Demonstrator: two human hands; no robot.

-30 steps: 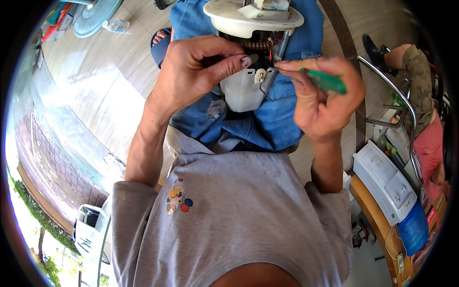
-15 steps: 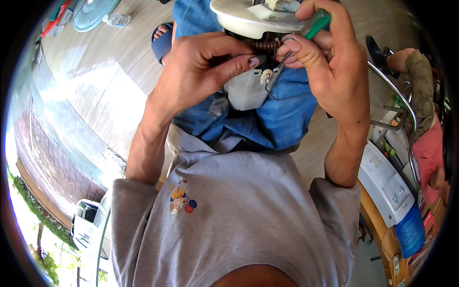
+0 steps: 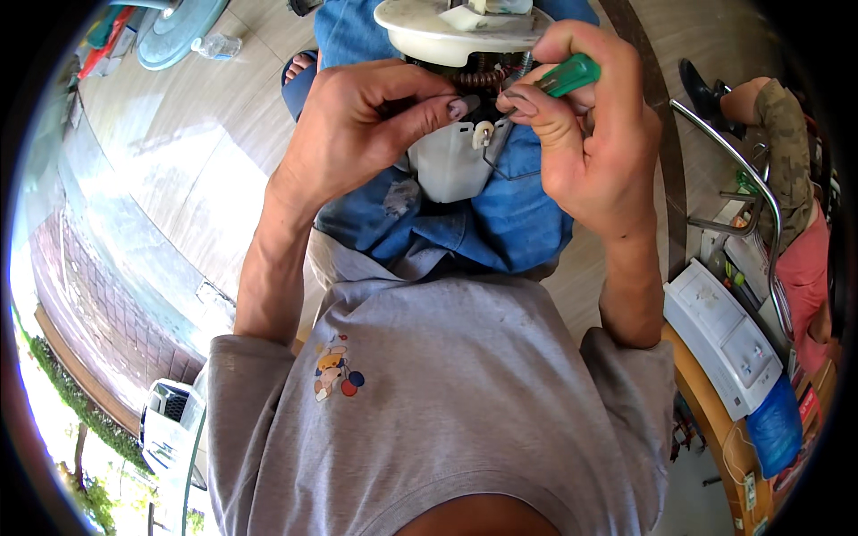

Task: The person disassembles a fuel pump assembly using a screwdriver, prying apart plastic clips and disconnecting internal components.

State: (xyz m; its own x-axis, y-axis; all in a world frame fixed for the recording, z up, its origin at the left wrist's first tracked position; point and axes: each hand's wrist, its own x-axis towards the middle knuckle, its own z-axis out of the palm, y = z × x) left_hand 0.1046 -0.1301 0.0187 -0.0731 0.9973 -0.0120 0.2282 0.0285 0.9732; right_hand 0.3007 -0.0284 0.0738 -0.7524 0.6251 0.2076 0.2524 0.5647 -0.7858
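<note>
Between my thighs rests a plastic assembly with a cream round flange [image 3: 460, 37] at its far end and a whitish box-shaped housing [image 3: 442, 170] nearer me. A ribbed brown tube [image 3: 478, 79] and some wires show between the two parts. My left hand [image 3: 353, 134] is closed, thumb against fingers, at the housing's far left edge; what it pinches is hidden. In my right hand [image 3: 603, 134] is a screwdriver with a green handle [image 3: 570, 76], its shaft pointing at the gap beside the tube. Its tip is hidden by my fingers. A bent metal rod [image 3: 488, 159] runs along the housing's right side.
Blue jeans [image 3: 527, 228] lie under the assembly. A plastic bottle [image 3: 217, 46] and a round bluish base [image 3: 179, 36] are on the floor at far left. To the right stand a metal-framed chair [image 3: 746, 170], a seated person [image 3: 800, 241] and a wooden desk [image 3: 697, 384] with a white appliance [image 3: 719, 335].
The assembly and both hands sit slightly farther left in view. The screwdriver has tilted flatter, and its shaft has left the housing's right corner, with my right fingers now nearer its tip.
</note>
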